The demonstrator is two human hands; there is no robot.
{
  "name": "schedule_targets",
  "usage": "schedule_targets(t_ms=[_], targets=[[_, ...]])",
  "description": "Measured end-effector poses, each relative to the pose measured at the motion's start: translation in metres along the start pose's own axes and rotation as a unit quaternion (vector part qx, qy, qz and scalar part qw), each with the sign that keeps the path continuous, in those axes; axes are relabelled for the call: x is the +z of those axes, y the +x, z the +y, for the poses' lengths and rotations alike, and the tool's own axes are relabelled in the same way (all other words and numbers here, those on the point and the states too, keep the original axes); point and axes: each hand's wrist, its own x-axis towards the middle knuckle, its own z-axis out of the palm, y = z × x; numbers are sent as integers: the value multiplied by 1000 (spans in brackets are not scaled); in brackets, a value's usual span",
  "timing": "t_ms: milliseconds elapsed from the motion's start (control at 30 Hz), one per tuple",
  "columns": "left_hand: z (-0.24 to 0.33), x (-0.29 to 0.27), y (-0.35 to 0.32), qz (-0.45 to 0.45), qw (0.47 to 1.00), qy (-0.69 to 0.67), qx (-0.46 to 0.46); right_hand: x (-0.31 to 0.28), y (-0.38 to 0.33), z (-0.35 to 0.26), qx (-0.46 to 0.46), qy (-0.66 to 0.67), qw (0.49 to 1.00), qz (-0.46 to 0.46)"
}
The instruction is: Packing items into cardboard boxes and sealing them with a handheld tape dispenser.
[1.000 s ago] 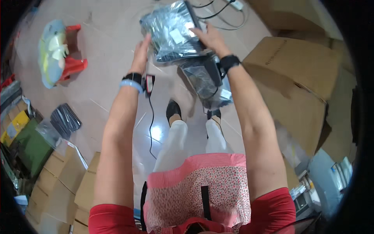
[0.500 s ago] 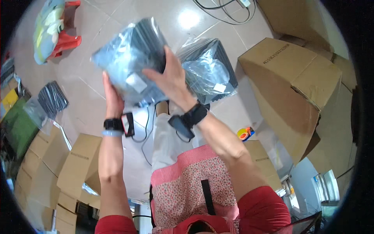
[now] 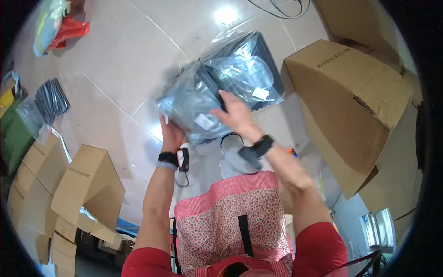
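Note:
A clear plastic bag of dark, ribbed flat pieces (image 3: 191, 104) is between my hands, low over the floor and somewhat blurred. My left hand (image 3: 172, 134) grips its near left corner. With thumb and fingers, my right hand (image 3: 237, 115) holds its right edge. Just beyond, a second similar clear bag (image 3: 251, 69) with a white label lies on the tiles, partly covered by the held bag. Both wrists wear black straps with small devices. The exact kind of the pieces inside the bags cannot be made out.
Large cardboard boxes (image 3: 323, 92) stand at the right, with more boxes (image 3: 87, 184) at the lower left. At the far left lies a small stack of dark pieces (image 3: 51, 101) in plastic. A red stool (image 3: 69, 33) with a colourful cushion is at upper left; a cable (image 3: 290, 16) lies at the top.
Both hands have brought the bag right and lower, against the bag on the floor. The view has shifted a little, and the orange-and-blue tape by my right forearm is now mostly hidden.

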Motion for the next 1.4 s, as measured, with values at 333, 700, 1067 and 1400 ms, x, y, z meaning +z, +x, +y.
schedule_targets(t_ms=[333, 700, 1067, 1400], targets=[[-40, -55, 100, 18, 996, 76, -38, -142, 144, 187, 219, 169, 955, 109], [39, 29, -5, -95, 960, 249, -91, -163, -24, 103, 378, 570, 724, 88], [47, 227, -155, -268, 689, 626, -249, -139, -381, 37, 219, 691, 553, 410], [-140, 291, -348, -433, 578, 536, -437, -38, -700, -86, 201, 648, 376, 632]])
